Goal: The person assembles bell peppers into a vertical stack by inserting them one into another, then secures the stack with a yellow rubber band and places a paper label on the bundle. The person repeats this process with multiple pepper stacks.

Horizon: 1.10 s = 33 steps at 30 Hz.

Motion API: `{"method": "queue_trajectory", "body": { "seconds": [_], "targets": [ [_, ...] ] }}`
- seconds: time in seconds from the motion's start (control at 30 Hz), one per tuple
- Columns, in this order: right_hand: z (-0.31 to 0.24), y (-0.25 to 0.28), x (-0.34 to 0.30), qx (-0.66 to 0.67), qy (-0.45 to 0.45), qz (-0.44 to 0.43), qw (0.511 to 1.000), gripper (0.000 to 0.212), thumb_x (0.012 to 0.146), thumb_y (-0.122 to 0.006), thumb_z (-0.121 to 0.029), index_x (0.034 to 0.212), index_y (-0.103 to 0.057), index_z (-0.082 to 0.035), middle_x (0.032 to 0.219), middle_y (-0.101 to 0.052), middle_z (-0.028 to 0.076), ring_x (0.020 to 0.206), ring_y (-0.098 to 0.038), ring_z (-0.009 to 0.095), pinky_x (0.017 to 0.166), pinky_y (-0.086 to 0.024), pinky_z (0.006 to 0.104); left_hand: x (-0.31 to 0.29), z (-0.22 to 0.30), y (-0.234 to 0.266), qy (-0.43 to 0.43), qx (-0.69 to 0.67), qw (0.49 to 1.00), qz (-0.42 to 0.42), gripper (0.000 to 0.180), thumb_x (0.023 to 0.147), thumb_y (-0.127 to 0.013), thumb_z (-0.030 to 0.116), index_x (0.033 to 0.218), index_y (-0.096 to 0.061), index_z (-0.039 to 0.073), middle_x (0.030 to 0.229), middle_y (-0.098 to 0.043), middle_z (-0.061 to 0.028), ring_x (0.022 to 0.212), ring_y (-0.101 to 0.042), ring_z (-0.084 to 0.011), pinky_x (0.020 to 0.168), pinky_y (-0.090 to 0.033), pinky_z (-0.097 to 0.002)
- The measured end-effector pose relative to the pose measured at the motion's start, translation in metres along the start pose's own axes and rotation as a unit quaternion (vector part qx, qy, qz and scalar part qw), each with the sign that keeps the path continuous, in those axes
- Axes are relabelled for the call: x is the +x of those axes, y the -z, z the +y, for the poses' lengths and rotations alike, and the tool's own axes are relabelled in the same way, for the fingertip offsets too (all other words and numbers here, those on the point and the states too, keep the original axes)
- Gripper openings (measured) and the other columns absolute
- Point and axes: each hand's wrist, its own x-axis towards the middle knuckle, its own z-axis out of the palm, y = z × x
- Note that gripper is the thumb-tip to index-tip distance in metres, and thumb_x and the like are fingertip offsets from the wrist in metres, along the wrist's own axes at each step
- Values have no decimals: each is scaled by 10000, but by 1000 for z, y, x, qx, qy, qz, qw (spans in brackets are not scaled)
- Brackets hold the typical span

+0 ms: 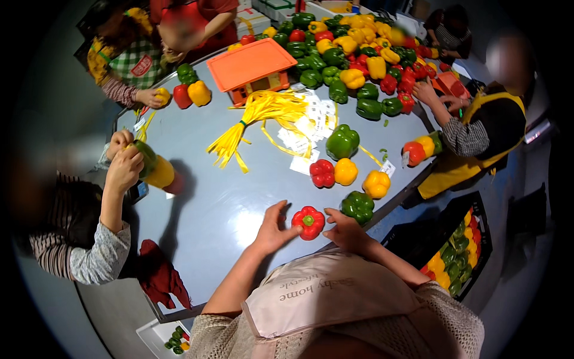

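Observation:
A red bell pepper [308, 223] with its green stem facing up sits on the grey table in front of me. My left hand [275, 230] is open on its left side, fingers spread, with the thumb tip at the pepper's edge. On the other side my right hand [347, 231] is open too, its fingertips just apart from the pepper. A green bell pepper [357, 207] lies just beyond my right hand. Further off are a yellow pepper [376, 184], another red pepper [322, 173], a second yellow one [345, 172] and a large green one [342, 141].
A bundle of yellow straps [239, 134] with white tags lies mid-table by an orange crate [251, 64]. Mixed peppers [335, 57] are heaped at the far side. Co-workers stand around; one at left holds a stacked pepper bundle [158, 172]. A black crate [457, 251] of peppers stands at right.

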Motion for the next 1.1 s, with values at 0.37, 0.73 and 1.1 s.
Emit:
{"method": "queue_trajectory", "body": {
  "seconds": [0.37,0.73,1.1],
  "targets": [
    [3,77,2,-157,148,287,933,215,849,-624,-64,1049,-633,14,821,-638,150,735,-659,269,645,-519,344,4,27,-41,-98,121,988,-6,1013,636,-898,271,1458,-350,45,1347,-435,-227,1217,-491,-399,1004,-465,-424],
    [40,75,-23,-69,-103,102,987,792,746,-766,-160,1433,-379,-86,1172,-633,194,1100,-638,306,921,-500,365,29,37,-55,-120,136,983,-22,1005,641,-899,256,1458,-354,44,1357,-419,-238,1222,-481,-407,1013,-458,-431],
    [24,50,-5,7,-19,46,999,884,761,-806,-200,1481,-312,-63,1107,-580,239,886,-653,298,792,-531,369,20,30,-38,-111,112,987,-10,1033,637,-910,141,1473,-312,34,1321,-462,-206,1217,-498,-342,1039,-435,-411]
  ]
}}
